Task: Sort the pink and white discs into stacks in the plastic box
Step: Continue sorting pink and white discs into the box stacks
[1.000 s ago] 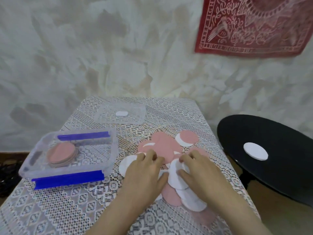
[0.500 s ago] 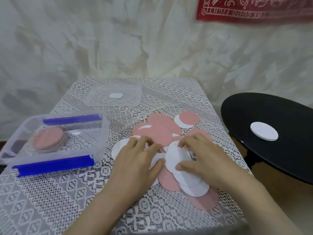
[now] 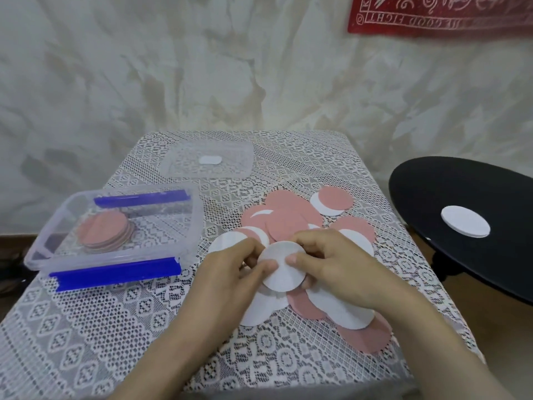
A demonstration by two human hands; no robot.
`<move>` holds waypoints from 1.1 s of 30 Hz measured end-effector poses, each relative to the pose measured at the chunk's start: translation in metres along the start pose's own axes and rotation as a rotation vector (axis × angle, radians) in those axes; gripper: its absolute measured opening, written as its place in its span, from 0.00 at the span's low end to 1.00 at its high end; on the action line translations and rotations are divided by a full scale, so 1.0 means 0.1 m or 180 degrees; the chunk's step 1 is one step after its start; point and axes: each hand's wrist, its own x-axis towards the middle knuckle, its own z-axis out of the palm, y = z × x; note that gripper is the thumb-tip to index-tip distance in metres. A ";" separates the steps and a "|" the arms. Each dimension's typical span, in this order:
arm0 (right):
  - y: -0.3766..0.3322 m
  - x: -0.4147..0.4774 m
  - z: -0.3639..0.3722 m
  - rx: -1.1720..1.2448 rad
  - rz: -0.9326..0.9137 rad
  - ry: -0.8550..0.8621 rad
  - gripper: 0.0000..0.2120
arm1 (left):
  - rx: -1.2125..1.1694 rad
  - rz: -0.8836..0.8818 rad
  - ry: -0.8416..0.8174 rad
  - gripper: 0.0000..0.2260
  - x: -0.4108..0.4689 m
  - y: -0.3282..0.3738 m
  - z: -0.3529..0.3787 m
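Thumb and fingers of my left hand (image 3: 230, 272) are pinching the left edge of a white disc (image 3: 284, 268), while my right hand (image 3: 337, 269) is gripping its right edge, over the loose pile (image 3: 288, 216) of pink and white discs lying on the lace tablecloth (image 3: 115, 327). To the left, the clear plastic box (image 3: 197, 223) is holding a pink stack (image 3: 105, 230); a clear lid (image 3: 230, 168) is lying behind it. At right, a black round table (image 3: 461, 264) is carrying more white discs (image 3: 465, 221).

Both hands pinching, tight together
Left hand (image 3: 230, 274) and right hand (image 3: 334, 264) sit side by side, forearms angled inward, thumbs on top, fingers curled beneath, sharing one white disc (image 3: 284, 268).
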 end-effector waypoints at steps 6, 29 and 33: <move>0.09 0.33 -0.21 -0.1384 0.0425 0.1139 0.07 | 0.0229 -0.0181 -0.0043 0.11 0.09 -0.08 -0.02; 0.21 0.21 -0.21 -0.1101 0.0128 0.1825 0.10 | 0.0258 -0.0184 0.0107 0.07 -0.06 -0.01 -0.07; 0.13 0.08 -0.19 -0.0243 -0.0182 0.1340 0.09 | 0.0059 -0.0295 0.0165 0.07 -0.07 0.00 -0.07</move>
